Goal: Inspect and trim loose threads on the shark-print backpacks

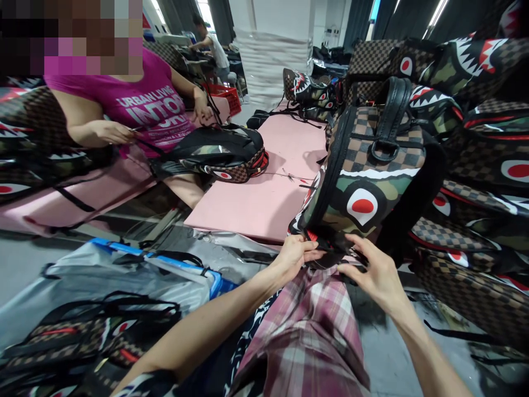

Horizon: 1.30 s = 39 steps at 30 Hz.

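Observation:
A backpack [382,149] with a brown checked top, camouflage side and a red-and-white eye stands upright on the pink tabletop's near end, right in front of me. Its black carry handle is uppermost. My left hand [298,251] pinches the backpack's lower near edge, beside a bit of red trim. To its right, my right hand [374,270] curls its fingers and thumb around a black strap at the bag's base. The strap's far end is hidden in shadow and behind the fingers.
Matching bags [475,160] are piled high on my right. A person in a magenta shirt [152,105] works at another backpack [231,154] across the pink table [243,207]. At lower left, a blue-rimmed bin [152,256] lined with plastic holds more bags. Small scissors [287,175] lie on the table.

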Available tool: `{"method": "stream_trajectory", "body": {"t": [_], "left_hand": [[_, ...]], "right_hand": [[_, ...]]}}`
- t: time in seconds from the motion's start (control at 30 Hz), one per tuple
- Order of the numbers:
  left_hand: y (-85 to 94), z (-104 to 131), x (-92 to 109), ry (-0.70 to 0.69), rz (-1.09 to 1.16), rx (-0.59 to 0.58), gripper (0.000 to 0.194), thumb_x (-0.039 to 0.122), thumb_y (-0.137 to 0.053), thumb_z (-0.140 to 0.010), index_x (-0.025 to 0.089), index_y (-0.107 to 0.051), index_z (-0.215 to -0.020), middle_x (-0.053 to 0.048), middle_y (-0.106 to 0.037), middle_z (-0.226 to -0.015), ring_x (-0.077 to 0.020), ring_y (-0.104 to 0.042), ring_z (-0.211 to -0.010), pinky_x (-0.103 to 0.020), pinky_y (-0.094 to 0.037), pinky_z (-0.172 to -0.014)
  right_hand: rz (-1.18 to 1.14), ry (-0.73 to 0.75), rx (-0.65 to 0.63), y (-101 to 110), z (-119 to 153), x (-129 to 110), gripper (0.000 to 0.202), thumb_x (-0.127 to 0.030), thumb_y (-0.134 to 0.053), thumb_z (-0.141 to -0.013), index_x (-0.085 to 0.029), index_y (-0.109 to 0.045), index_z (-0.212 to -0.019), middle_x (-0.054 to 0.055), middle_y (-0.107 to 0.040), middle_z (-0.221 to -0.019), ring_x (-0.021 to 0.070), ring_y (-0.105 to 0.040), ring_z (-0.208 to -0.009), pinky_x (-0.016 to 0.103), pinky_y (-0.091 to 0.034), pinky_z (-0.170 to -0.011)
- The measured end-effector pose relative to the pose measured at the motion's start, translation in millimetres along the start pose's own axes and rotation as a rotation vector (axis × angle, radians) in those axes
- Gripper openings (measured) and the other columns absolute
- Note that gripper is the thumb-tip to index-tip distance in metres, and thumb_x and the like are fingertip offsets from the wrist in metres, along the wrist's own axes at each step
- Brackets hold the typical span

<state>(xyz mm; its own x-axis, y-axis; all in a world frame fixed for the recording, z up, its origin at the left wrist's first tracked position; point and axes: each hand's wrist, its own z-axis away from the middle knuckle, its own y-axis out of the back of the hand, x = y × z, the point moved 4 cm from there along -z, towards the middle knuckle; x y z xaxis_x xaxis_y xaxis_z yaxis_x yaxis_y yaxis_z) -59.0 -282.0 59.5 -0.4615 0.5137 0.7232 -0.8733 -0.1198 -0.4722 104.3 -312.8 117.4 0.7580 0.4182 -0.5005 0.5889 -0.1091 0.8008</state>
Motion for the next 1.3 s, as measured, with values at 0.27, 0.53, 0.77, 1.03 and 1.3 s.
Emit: {"method": "stream_trajectory", "body": {"t": [0.27, 0.53, 0.77, 1.03, 1.3], "left_hand": [[12.2, 11, 20, -0.035, -0.438, -0.026, 0.019, 0.023, -0.056, -0.081, 0.009, -0.059, -0.069, -0.008, -0.065, -0.063, -0.0145, -0.064, -0.055, -0.021, -0.049, -0.051], [-17.3, 7, 61, -0.561, -1.598, 0.056, 0.022, 0.020, -0.066, -0.069, 0.017, -0.058, -0.049, -0.006, -0.057, -0.050, -0.0223, -0.061, -0.067, -0.027, -0.037, -0.064], [-14.6, -5, 50, -0.551, -1.611, -0.083, 0.017, 0.020, -0.055, -0.077, 0.017, -0.060, -0.061, -0.004, -0.055, -0.053, -0.0175, -0.055, -0.057, -0.026, -0.035, -0.062], [-21.3, 33, 61, -0.508, -1.653, -0.294, 0.039, 0.042, -0.041, -0.089, 0.015, -0.064, -0.072, -0.004, -0.060, -0.069, -0.0133, -0.053, -0.063, -0.022, -0.036, -0.059], [-9.9, 28, -9, -1.242, -2.086, -0.302, 0.019, 0.015, -0.040, -0.090, 0.013, -0.059, -0.093, -0.007, -0.061, -0.076, -0.0183, -0.047, -0.074, -0.032, -0.031, -0.065]], "right_hand": [[0.062, 0.217, 0.075, -30, -5, 26, 0.028, -0.014, -0.043, -0.083, -0.018, -0.070, -0.086, 0.004, -0.066, -0.067, 0.0114, -0.058, -0.060, 0.021, -0.042, -0.059], [0.028, 0.370, 0.043, -37, -13, 35, 0.038, -0.004, -0.038, -0.070, -0.020, -0.070, -0.083, 0.000, -0.057, -0.056, 0.0102, -0.050, -0.053, 0.021, -0.035, -0.054], [-0.020, 0.403, 0.059, -41, -10, 51, 0.037, -0.002, -0.039, -0.068, -0.017, -0.068, -0.086, 0.000, -0.057, -0.060, 0.0107, -0.049, -0.055, 0.021, -0.034, -0.055], [-0.016, 0.447, 0.031, -39, -9, 54, 0.028, -0.012, -0.040, -0.083, -0.018, -0.068, -0.083, -0.001, -0.054, -0.057, 0.0095, -0.047, -0.053, 0.021, -0.032, -0.054], [0.263, 0.435, -0.012, -40, 7, 65, 0.040, -0.006, -0.040, -0.087, -0.028, -0.067, -0.106, -0.001, -0.058, -0.061, 0.0084, -0.048, -0.058, 0.021, -0.032, -0.059]]}}
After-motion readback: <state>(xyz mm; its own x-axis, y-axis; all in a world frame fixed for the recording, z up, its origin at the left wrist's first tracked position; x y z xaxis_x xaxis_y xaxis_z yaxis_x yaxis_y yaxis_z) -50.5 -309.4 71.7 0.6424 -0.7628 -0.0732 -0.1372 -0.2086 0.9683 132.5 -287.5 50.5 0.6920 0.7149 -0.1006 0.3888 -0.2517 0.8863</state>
